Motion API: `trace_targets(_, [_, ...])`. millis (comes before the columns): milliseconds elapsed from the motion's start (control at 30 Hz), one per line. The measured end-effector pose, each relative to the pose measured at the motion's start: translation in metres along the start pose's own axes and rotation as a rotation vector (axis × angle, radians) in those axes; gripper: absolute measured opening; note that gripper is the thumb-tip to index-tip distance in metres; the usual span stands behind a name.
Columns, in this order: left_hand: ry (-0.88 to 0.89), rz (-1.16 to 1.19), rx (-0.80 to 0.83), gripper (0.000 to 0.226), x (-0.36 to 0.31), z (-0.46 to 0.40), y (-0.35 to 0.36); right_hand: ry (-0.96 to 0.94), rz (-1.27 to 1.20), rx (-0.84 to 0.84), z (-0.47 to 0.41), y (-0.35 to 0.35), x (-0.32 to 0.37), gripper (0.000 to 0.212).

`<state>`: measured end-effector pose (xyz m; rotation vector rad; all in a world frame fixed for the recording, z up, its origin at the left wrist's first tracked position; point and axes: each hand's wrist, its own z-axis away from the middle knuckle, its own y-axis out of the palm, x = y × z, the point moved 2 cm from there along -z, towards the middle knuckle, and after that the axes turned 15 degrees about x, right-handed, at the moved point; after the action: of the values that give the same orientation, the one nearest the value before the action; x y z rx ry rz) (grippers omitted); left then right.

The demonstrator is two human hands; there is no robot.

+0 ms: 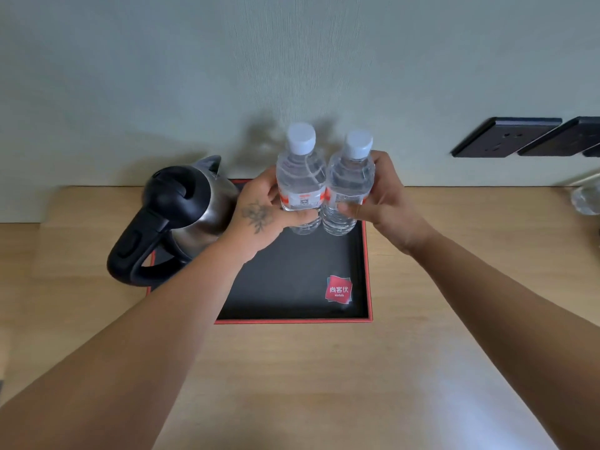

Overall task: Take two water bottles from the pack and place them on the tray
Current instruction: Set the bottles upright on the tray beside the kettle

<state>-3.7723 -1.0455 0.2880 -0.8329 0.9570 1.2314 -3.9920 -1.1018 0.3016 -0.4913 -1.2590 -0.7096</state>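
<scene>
Two clear water bottles with white caps stand upright and side by side at the far right part of a black tray (292,280) with a red rim. My left hand (259,216) is wrapped around the left bottle (300,177). My right hand (386,203) is wrapped around the right bottle (350,183). The bottles touch each other at their red-and-white labels. Their bases sit at or just above the tray floor; I cannot tell if they rest on it. The pack is out of view.
A steel kettle (181,216) with a black lid and handle stands on the tray's left side, close to my left wrist. The tray lies on a light wooden desk (324,378) against a pale wall. Black wall sockets (506,138) are at the right, and a clear plastic object (587,199) sits at the right edge.
</scene>
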Motion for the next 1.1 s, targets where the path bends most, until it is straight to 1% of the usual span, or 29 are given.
trace_targets(133, [0.013,-0.053,-0.007,0.071,0.003,-0.009,0.001,0.015,0.052,-0.015,-0.006,-0.004,-0.007,0.068])
trace_targets(367, [0.043,-0.115,-0.016,0.072,-0.003,-0.020,0.003,0.040,0.067,0.012,-0.011,-0.013,-0.003,0.073])
trace_targets(533, [0.056,-0.119,-0.023,0.073,-0.004,-0.022,0.005,0.032,0.115,-0.028,-0.012,-0.014,-0.005,0.079])
trace_targets(600, [0.052,-0.119,-0.022,0.074,-0.003,-0.023,0.006,0.031,0.135,-0.045,-0.011,-0.015,-0.007,0.077])
trace_targets(733, [0.022,-0.148,-0.014,0.075,-0.003,-0.023,0.007,0.034,0.229,-0.096,-0.007,-0.018,-0.008,0.076])
trace_targets(867, [0.013,-0.199,0.003,0.077,-0.007,-0.021,0.008,0.061,0.317,-0.081,-0.002,-0.022,-0.007,0.074])
trace_targets(1033, [0.025,-0.235,0.004,0.072,-0.018,-0.013,0.008,0.096,0.422,-0.068,0.005,-0.027,0.002,0.084])
trace_targets(1100, [0.052,-0.262,0.002,0.073,-0.024,-0.006,0.008,0.088,0.450,-0.072,0.009,-0.028,0.006,0.083])
